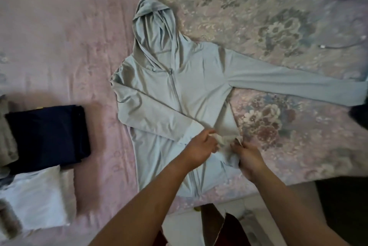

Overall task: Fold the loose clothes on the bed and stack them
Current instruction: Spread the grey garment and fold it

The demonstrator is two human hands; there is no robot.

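Observation:
A pale blue-grey zip hoodie point(191, 84) lies face up on the bed point(59, 36), hood pointing away from me. Its left sleeve is folded across the chest, its cuff ending near the zip. The other sleeve point(298, 84) stretches out flat to the right. My left hand point(201, 146) pinches the folded sleeve's cuff over the lower front of the hoodie. My right hand point(249, 156) grips a bunch of the hoodie's fabric at its right side edge, close beside the left hand.
A folded dark navy garment point(49, 136) lies at the left on the bed, with a folded white item point(33, 196) in front of it and grey cloth at the far left edge. A cable end point(326, 46) lies at the right. The bed's near edge runs by my arms.

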